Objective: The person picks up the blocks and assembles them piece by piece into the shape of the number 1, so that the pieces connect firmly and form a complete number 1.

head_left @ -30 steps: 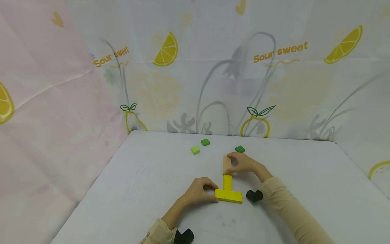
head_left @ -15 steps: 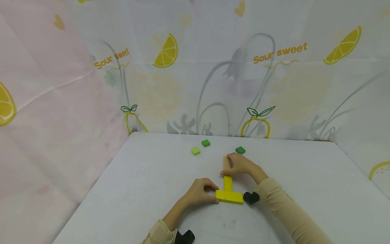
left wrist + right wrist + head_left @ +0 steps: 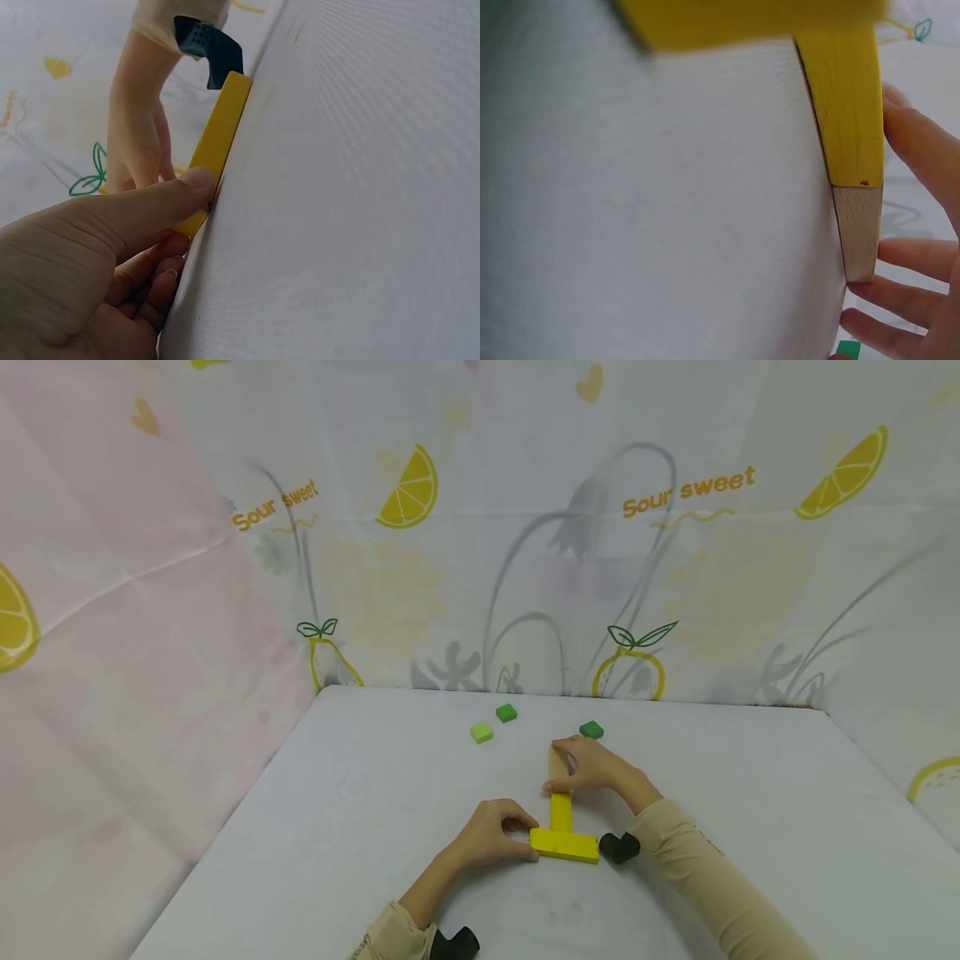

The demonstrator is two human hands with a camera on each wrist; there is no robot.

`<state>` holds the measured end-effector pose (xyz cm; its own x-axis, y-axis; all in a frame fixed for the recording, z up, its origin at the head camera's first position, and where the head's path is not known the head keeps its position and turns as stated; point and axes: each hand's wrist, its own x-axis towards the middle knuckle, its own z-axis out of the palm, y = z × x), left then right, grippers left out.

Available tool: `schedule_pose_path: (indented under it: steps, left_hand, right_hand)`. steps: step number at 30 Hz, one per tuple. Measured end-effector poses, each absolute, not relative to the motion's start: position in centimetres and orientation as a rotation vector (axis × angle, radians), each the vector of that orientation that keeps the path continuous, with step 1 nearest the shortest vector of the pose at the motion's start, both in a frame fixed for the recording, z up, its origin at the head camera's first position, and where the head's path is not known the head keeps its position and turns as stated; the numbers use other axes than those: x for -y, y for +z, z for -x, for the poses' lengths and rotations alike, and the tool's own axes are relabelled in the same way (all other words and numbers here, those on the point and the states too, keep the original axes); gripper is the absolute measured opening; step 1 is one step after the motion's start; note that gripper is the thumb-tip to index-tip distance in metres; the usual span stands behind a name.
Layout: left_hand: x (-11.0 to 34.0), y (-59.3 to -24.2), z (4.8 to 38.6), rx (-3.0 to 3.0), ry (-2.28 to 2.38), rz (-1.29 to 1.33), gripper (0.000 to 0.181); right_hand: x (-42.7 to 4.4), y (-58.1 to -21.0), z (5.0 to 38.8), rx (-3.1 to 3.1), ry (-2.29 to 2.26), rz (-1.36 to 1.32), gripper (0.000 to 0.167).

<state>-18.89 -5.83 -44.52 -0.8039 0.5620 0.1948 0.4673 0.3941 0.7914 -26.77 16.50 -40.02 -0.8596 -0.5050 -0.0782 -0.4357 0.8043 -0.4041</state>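
Observation:
A yellow block (image 3: 564,845) lies crosswise on the table, and the left hand (image 3: 491,835) pinches its left end between thumb and fingers; the left wrist view shows the thumb on this yellow block (image 3: 222,131). From its far side a second yellow block (image 3: 560,812) runs away from the person, end to end with a plain wooden block (image 3: 557,765). The right hand (image 3: 596,766) grips the wooden block, fingers at its far end and thumb near the joint. In the right wrist view the wooden block (image 3: 857,229) meets the yellow block (image 3: 847,112) without a visible gap.
Beyond the hands lie a light green block (image 3: 482,732), a mid-green block (image 3: 506,712) and a dark green block (image 3: 592,729), the last just behind the right hand. Black wrist devices show by both sleeves. A printed cloth (image 3: 480,568) stands behind the white table (image 3: 337,793).
The right hand and its wrist have shifted slightly left, with the thumb now nearer the joint between the wooden and yellow blocks. The left hand keeps its hold, and the blocks look nearly unmoved.

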Motion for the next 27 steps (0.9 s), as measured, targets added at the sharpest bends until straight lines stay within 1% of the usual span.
schedule_pose_path:
  steps: [12, 27]
  left_hand:
    - [5.79, -44.7, 19.02, -2.526, 1.391, -0.931, 0.032]
    - [5.85, -44.68, 18.99, -2.524, 1.399, -0.94, 0.032]
  right_hand:
    - [-16.66, -40.11, 26.75, -2.836, -0.594, 0.734, 0.078]
    - [-17.46, -40.69, 26.98, -2.805, -0.685, 0.738, 0.082]
